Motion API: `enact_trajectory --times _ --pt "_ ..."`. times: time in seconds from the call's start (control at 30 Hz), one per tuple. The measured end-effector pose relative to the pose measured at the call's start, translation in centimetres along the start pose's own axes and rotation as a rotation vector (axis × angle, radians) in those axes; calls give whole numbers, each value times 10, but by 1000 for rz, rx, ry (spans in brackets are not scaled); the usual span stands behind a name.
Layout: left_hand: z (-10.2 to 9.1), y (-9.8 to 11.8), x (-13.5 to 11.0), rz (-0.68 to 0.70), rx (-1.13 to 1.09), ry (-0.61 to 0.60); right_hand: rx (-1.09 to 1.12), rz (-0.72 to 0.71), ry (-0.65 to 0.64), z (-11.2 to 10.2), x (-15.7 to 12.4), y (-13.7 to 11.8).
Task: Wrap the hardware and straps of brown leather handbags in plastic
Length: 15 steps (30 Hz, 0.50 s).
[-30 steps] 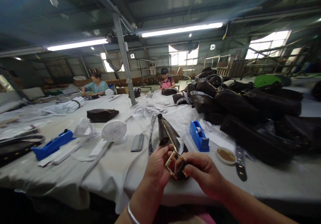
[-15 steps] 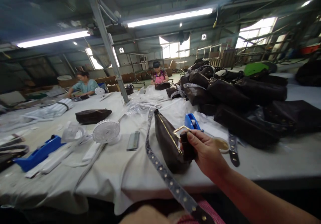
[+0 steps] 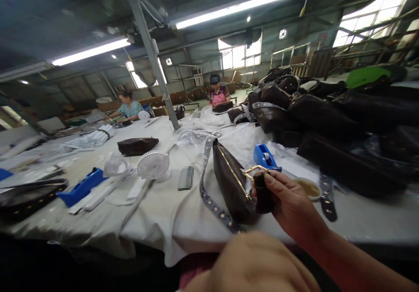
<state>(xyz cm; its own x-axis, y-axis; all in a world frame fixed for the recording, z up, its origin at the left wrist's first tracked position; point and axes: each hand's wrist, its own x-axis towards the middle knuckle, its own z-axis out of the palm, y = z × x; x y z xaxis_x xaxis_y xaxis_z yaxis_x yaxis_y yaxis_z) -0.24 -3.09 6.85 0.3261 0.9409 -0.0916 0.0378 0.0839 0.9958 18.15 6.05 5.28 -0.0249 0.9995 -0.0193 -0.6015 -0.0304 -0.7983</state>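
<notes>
My right hand [image 3: 296, 200] is closed, pinching a dark leather strap tab [image 3: 263, 191] with a gold metal buckle [image 3: 257, 170] on it. Just behind the tab, a dark brown handbag [image 3: 231, 180] with a gold zipper lies on the table. From its far end, a studded strap [image 3: 209, 200], which looks wrapped in clear film, curves toward the table's front edge. My left hand [image 3: 262, 263] is large and blurred at the bottom middle, over the strap's near part. Its fingers are curled out of sight, so its grip is hidden.
Dark bags [image 3: 347, 152] are piled on the right. Nearby are a blue tape dispenser [image 3: 263, 156], a round dish [image 3: 309, 188], a phone [image 3: 185, 178], a white fan [image 3: 153, 165] and another blue dispenser [image 3: 81, 187]. A metal post [image 3: 157, 60] rises from the table. Two people sit beyond.
The view has shifted left, so things appear farther right. My left hand has risen and moved right, covering the near part of the strap. My right hand still grips the tab.
</notes>
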Motion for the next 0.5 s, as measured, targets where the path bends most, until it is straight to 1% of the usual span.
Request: enact_trajectory --times 0.03,0.1,0.13,0.17,0.23,0.27,0.3,0.33,0.4,0.47,0.5 --pt "0 3 16 41 -1 49 -1 -20 -2 1 2 -1" --pt "0 7 48 168 -14 212 -58 -89 -48 3 6 -1" --pt "2 8 63 214 -33 234 -113 -141 -83 4 7 -1" --pt "5 9 75 251 -60 228 -179 -199 -118 6 9 -2" --pt "11 10 91 274 -118 129 -304 -311 -159 9 12 -3" --pt "14 10 96 274 -133 93 -353 -346 -166 10 14 -4" --pt "16 10 100 274 -137 85 -392 -349 -177 11 16 -5" --pt "18 10 102 273 -131 97 -419 -319 -195 12 18 -7" --pt "18 9 106 259 -117 110 -447 -169 -256 13 22 -12" --pt "17 11 108 215 -123 74 -446 -21 -280 16 27 -18" --pt "15 12 109 178 -126 35 -437 4 -253 19 29 -22"
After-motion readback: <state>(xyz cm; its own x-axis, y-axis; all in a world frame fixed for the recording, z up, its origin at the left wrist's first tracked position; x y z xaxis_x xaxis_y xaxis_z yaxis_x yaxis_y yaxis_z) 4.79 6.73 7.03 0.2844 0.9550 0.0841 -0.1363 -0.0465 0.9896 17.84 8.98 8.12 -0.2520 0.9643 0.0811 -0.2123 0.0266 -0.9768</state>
